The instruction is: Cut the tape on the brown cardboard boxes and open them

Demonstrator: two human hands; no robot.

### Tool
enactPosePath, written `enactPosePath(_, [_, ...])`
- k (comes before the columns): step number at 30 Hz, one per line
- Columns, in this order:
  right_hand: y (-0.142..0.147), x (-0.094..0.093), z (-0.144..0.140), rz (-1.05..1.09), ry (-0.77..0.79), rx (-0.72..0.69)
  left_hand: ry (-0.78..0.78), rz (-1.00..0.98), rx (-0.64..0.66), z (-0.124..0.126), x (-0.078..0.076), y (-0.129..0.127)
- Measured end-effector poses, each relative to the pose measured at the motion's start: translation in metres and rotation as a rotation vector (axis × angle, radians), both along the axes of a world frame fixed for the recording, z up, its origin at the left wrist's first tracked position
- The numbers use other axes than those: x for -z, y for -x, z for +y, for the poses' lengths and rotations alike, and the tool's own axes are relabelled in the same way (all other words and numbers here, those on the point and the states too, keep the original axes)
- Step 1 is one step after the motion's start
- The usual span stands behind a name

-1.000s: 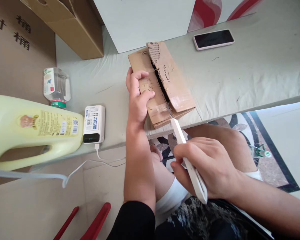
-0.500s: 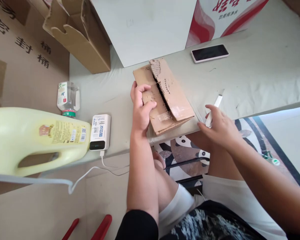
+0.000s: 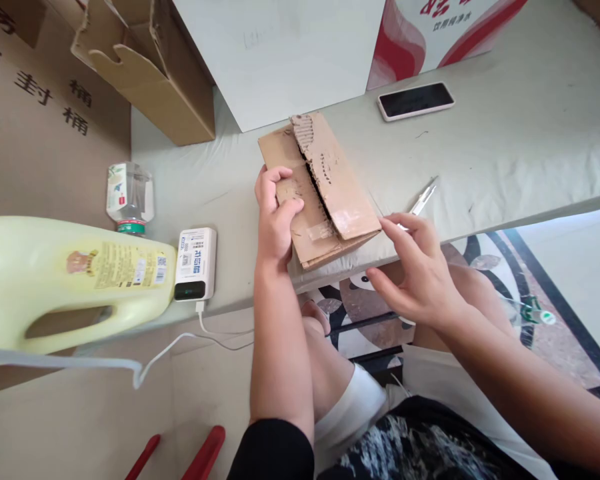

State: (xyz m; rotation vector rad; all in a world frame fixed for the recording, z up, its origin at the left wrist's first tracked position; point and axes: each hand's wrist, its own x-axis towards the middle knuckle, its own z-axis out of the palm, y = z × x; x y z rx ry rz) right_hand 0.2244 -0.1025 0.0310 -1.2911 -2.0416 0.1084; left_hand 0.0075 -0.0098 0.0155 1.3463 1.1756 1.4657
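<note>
A torn brown cardboard piece [image 3: 330, 180] lies on the grey-green table [image 3: 505, 153], its near end over the table's front edge. My left hand [image 3: 274, 217] presses on its left half, fingers curled over the cardboard. A long slit runs down its middle. My right hand [image 3: 415, 267] hovers just right of the cardboard's near corner, fingers apart and holding nothing. A white utility knife [image 3: 423, 199] lies on the table just beyond my right fingertips.
A phone [image 3: 416, 100] lies face up at the back. A white power bank [image 3: 195, 263] with a cable, a clear bottle [image 3: 129, 197] and a large yellow jug [image 3: 65, 280] sit on the left. Cardboard boxes [image 3: 145, 73] stand behind. My knees are below the table edge.
My right hand drew the knife out of the cardboard slit, set it down on the table to the right and let go. The left hand stayed on the cardboard.
</note>
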Motion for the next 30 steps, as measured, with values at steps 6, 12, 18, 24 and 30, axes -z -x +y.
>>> enactPosePath(6, [0.037,-0.034,-0.015,-0.135,0.006,0.097,0.009,-0.004,0.036,0.002,0.004,0.001])
enactPosePath(12, [0.054,-0.030,-0.019,-0.285,0.049,0.028,-0.011,-0.019,0.009,0.003,0.004,-0.001])
enactPosePath(18, [0.064,-0.036,-0.012,-0.289,0.133,0.084,-0.008,-0.012,-0.009,0.002,0.003,-0.001])
enactPosePath(24, [0.064,-0.031,-0.004,-0.285,0.149,0.101,0.022,-0.044,-0.019,-0.002,-0.006,-0.004])
enactPosePath(30, [0.064,-0.026,-0.003,-0.250,0.117,0.098,0.107,-0.050,-0.027,-0.004,-0.016,-0.006])
